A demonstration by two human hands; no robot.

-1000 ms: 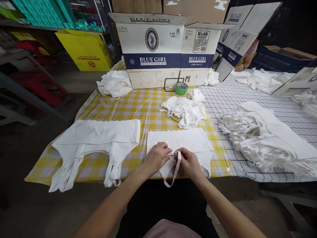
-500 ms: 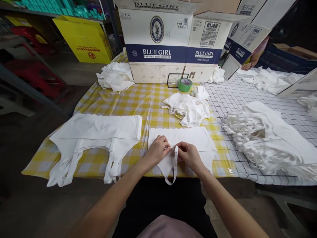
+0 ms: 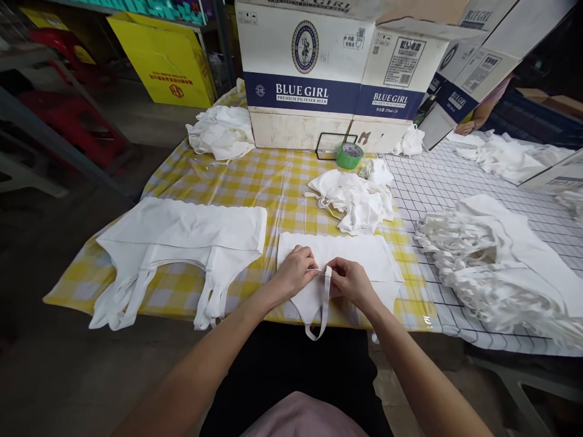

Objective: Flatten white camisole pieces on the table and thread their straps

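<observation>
A white strapped garment (image 3: 339, 249) lies flat on the yellow checked cloth in front of me, its narrow shoulder strap (image 3: 325, 306) looping down over the table edge. My right hand (image 3: 348, 279) pinches the upper end of this strap, by a small white slider. With closed fingertips, my left hand (image 3: 298, 270) grips a thin white cord or strap end that runs across to the right hand. Both hands rest just above the garment. To the left, a stack of similar white garments (image 3: 182, 233) lies with straps hanging off the edge.
Behind the hands is a crumpled white cloth pile (image 3: 357, 197), with a green tape roll (image 3: 349, 156) beyond it. Large beer cartons (image 3: 305, 91) stand at the back. More white garments (image 3: 496, 261) are heaped on the right. Another person's hand (image 3: 465, 127) shows at far right.
The view has shifted slightly, so the scene sits a little further right. Both hands keep their pinch, with only a slight movement at the strap.
</observation>
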